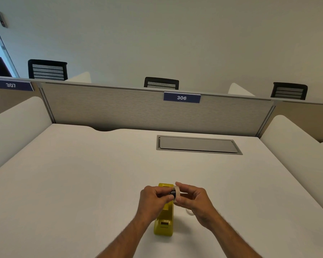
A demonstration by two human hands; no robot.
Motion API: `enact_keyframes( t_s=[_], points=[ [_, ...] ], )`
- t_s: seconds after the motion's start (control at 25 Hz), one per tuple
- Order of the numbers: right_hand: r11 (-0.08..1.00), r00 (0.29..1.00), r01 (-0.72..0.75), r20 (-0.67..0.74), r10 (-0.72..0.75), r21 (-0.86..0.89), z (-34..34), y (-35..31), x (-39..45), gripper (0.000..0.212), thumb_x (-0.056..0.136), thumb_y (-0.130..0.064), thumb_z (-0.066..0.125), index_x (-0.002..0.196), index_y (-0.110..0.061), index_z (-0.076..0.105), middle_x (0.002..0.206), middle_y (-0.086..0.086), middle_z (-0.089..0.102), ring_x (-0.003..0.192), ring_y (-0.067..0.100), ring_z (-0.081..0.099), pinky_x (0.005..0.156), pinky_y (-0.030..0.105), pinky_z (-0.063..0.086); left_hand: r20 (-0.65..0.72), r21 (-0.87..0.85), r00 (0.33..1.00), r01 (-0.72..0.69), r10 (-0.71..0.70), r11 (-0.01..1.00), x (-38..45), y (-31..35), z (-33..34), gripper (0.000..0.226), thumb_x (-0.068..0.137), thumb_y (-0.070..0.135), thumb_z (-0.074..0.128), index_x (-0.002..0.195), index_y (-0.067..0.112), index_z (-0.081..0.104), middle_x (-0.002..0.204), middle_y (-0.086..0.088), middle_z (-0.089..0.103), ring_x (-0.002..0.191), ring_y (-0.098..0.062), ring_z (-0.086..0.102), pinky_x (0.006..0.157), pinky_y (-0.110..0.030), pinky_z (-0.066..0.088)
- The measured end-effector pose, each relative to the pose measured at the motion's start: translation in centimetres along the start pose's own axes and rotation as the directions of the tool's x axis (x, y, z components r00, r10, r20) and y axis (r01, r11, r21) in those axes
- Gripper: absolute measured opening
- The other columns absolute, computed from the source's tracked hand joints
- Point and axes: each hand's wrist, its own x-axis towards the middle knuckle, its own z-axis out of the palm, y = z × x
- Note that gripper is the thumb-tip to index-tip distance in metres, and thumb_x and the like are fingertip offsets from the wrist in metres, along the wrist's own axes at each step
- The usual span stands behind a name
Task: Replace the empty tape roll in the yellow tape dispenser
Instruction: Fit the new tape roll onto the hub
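Yellow tape dispenser [164,223] stands upright on the white desk [82,174], lengthwise toward me, its far end hidden behind my hands. Directly above the dispenser, my right hand [193,199] pinches a clear tape roll [176,194] by its rim, thumb and fingers closed on it. My left hand [153,199] grips a dark hub [172,192] at the roll's centre, fingertips pressed together around it; whether the hub is fully seated in the roll cannot be determined from this angle. Just right of the dispenser, a pale ring-shaped item [189,211] lies on the desk, mostly covered by my right wrist. Beyond the dispenser, a grey cable hatch [198,145] sits flush in the desk.
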Motion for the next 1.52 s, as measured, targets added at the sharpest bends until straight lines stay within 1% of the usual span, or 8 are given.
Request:
enact_keyframes(
  t_s=[0.12, 0.24, 0.36, 0.48, 0.6, 0.8, 1.08, 1.52],
  points=[
    [1.0, 1.0, 0.002, -0.021, -0.002, -0.03, 0.4, 0.1, -0.1, 0.048, 0.079, -0.009, 0.078, 0.125, -0.014, 0.065, 0.113, 0.008, 0.076, 0.108, 0.024, 0.071, 0.082, 0.028, 0.06, -0.021, 0.029, 0.999, -0.044, 0.045, 0.999, -0.1, 0.0, 0.2, 0.031, 0.069, 0.026, 0.086, 0.09, 0.045, 0.074, 0.084, 0.021, 0.076, 0.083, 0.001, 0.071, 0.079, -0.019, 0.057],
    [0.997, 0.998, 0.019, -0.06, -0.023, -0.072, 1.2, 0.3, 0.0, 0.037, 0.081, -0.009, 0.078, 0.115, -0.022, 0.07, 0.11, 0.005, 0.077, 0.106, 0.019, 0.072, 0.084, 0.024, 0.059, -0.047, 0.049, 0.995, -0.088, 0.09, 0.995, -0.1, 0.1, 0.5, 0.027, 0.069, 0.026, 0.085, 0.088, 0.043, 0.076, 0.081, 0.02, 0.075, 0.079, 0.001, 0.07, 0.07, -0.015, 0.056],
    [0.997, 0.996, 0.017, -0.09, -0.024, -0.078, 1.6, 0.3, 0.3, 0.024, 0.084, -0.005, 0.075, 0.105, -0.017, 0.075, 0.104, 0.012, 0.078, 0.102, 0.026, 0.073, 0.086, 0.031, 0.059, -0.04, 0.046, 0.995, -0.093, 0.094, 0.995, -0.2, 0.0, 0.7, 0.028, 0.071, 0.018, 0.083, 0.093, 0.036, 0.077, 0.088, 0.013, 0.075, 0.077, -0.001, 0.071, 0.069, -0.017, 0.058],
    [0.996, 0.996, 0.014, -0.082, -0.021, -0.087, 1.6, 0.4, 0.4, 0.017, 0.09, -0.004, 0.068, 0.105, -0.008, 0.074, 0.1, 0.018, 0.077, 0.1, 0.034, 0.073, 0.086, 0.033, 0.06, -0.038, 0.073, 0.993, -0.112, 0.115, 0.991, -0.4, 0.0, 0.9, 0.034, 0.071, 0.015, 0.082, 0.092, 0.04, 0.076, 0.087, 0.017, 0.074, 0.077, 0.0, 0.071, 0.068, -0.012, 0.055],
    [0.992, 0.996, 0.017, -0.089, -0.028, -0.123, 1.7, 0.5, 0.4, 0.017, 0.09, -0.006, 0.069, 0.105, -0.008, 0.074, 0.101, 0.018, 0.077, 0.101, 0.033, 0.072, 0.094, 0.044, 0.058, -0.068, 0.108, 0.99, -0.116, 0.124, 0.987, -0.5, 0.1, 1.1, 0.031, 0.071, 0.02, 0.082, 0.089, 0.045, 0.075, 0.08, 0.02, 0.073, 0.077, 0.002, 0.069, 0.066, -0.011, 0.054],
    [0.979, 0.993, 0.031, -0.104, -0.053, -0.204, 1.6, 0.7, 0.5, 0.015, 0.089, -0.007, 0.07, 0.103, -0.011, 0.075, 0.1, 0.017, 0.077, 0.1, 0.032, 0.073, 0.097, 0.055, 0.054, -0.071, 0.148, 0.987, -0.131, 0.143, 0.98, -0.5, 0.0, 1.2, 0.024, 0.071, 0.023, 0.083, 0.091, 0.035, 0.077, 0.076, 0.022, 0.07, 0.076, 0.006, 0.066, 0.064, -0.008, 0.051],
    [0.971, 0.988, 0.07, -0.117, -0.099, -0.228, 1.7, 1.2, 0.4, 0.016, 0.09, -0.006, 0.068, 0.102, -0.013, 0.076, 0.097, 0.014, 0.078, 0.097, 0.031, 0.074, 0.092, 0.054, 0.057, -0.061, 0.166, 0.986, -0.146, 0.158, 0.975, -0.5, 0.2, 1.2, 0.025, 0.071, 0.022, 0.083, 0.089, 0.038, 0.076, 0.07, 0.028, 0.068, 0.076, 0.007, 0.065, 0.063, -0.006, 0.049],
    [0.976, 0.981, 0.07, -0.165, -0.106, -0.206, 2.2, 1.2, 0.4, 0.018, 0.092, -0.008, 0.066, 0.102, -0.019, 0.077, 0.095, 0.008, 0.079, 0.095, 0.025, 0.075, 0.089, 0.045, 0.06, -0.075, 0.173, 0.986, -0.134, 0.149, 0.976, -0.3, 0.1, 1.3, 0.021, 0.071, 0.021, 0.082, 0.087, 0.033, 0.078, 0.076, 0.021, 0.071, 0.075, 0.005, 0.068, 0.065, -0.008, 0.053]
  ],
)
